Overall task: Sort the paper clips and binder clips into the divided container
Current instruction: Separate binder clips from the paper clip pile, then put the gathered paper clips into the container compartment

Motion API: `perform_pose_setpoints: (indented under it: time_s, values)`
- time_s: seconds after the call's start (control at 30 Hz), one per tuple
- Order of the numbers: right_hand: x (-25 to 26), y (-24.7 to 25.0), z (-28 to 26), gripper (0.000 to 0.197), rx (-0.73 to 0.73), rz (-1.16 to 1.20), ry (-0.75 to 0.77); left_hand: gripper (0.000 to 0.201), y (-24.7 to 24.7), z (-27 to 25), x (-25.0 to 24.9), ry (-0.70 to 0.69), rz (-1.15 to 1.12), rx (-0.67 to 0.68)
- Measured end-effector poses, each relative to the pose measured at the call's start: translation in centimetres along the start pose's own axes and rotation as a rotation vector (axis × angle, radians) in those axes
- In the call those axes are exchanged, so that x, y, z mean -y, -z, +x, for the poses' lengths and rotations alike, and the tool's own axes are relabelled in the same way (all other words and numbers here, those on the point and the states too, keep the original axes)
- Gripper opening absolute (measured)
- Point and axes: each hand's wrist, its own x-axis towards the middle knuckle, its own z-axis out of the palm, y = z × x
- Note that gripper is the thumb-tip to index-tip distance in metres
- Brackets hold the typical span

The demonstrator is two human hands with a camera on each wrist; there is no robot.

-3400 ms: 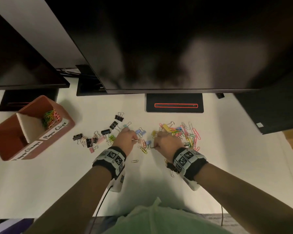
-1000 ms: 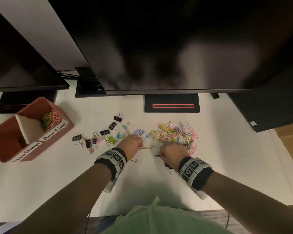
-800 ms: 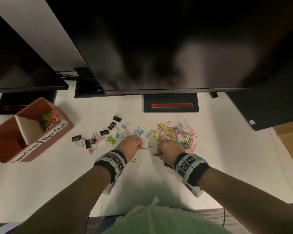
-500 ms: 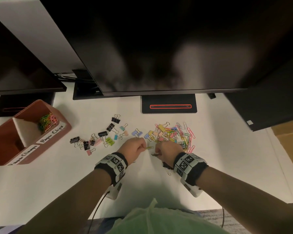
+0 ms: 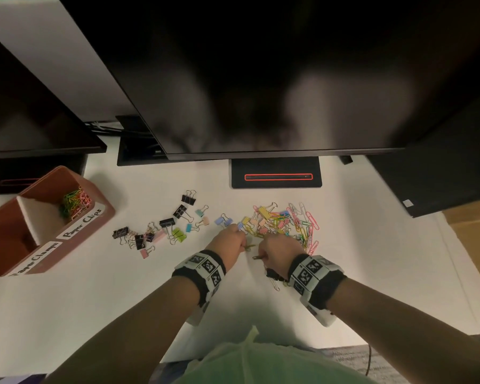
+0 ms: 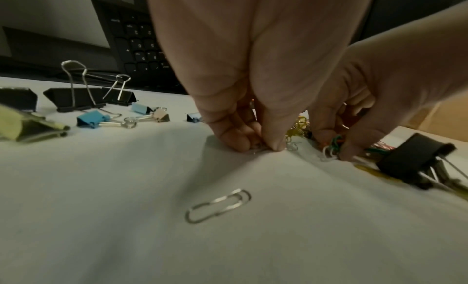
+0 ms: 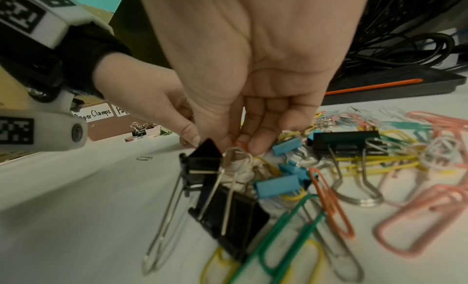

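Left hand (image 5: 229, 241) and right hand (image 5: 281, 252) at mid-tabletop (image 5: 81, 300), fingers of each pinched narrow on paper clips (image 5: 302, 225); divided container (image 5: 75, 239) at left edge.

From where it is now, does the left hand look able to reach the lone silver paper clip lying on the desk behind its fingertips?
Probably yes. The silver paper clip lies alone on bare white desk, with nothing on it or around it. The left hand is busy pinching a small clip, so it would need to finish that first.
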Motion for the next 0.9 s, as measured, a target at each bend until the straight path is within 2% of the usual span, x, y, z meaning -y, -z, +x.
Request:
perform_pose_setpoints:
  time_s: [0.1, 0.2, 0.3, 0.43, 0.53, 0.67, 0.8, 0.9]
  values:
    - [0.1, 0.0, -0.1, 0.021, -0.007, -0.027, 0.010, 0.021, -0.8, -0.4, 0.5, -0.018, 0.067, -0.016]
    - [0.2, 0.2, -0.2, 0.021, -0.005, -0.028, 0.004, 0.017, -0.7, -1.4, 1.4, -0.032, -0.026, -0.061]
    - [0.6, 1.0, -0.1, 0.020, -0.040, 0.025, 0.004, 0.011, 1.0, -3.5, 3.1, -0.024, -0.208, -0.215]
    - [3.3, 3.7, 0.7, 0.019, -0.111, 0.112, 0.053, 0.006, 5.7, -7.6, 7.4, 0.031, -0.334, -0.481]
    - [7.9, 6.4, 2.9, 0.021, -0.177, 0.133, 0.137, 0.004, 10.1, -11.0, 12.6, 0.146, -0.278, -0.648]
    - [17.1, 10.2, 6.5, 0.020, -0.273, 0.218, 0.307, 0.002, 14.2, -14.8, 19.6, 0.368, -0.278, -0.734]
    - [26.9, 12.6, 10.7, 0.019, -0.286, 0.215, 0.386, 0.006, 16.2, -16.2, 23.8, 0.533, -0.323, -0.721]
    - [31.4, 12.5, 14.2, 0.018, -0.282, 0.196, 0.367, 0.011, 16.5, -16.0, 25.4, 0.560, -0.294, -0.639]
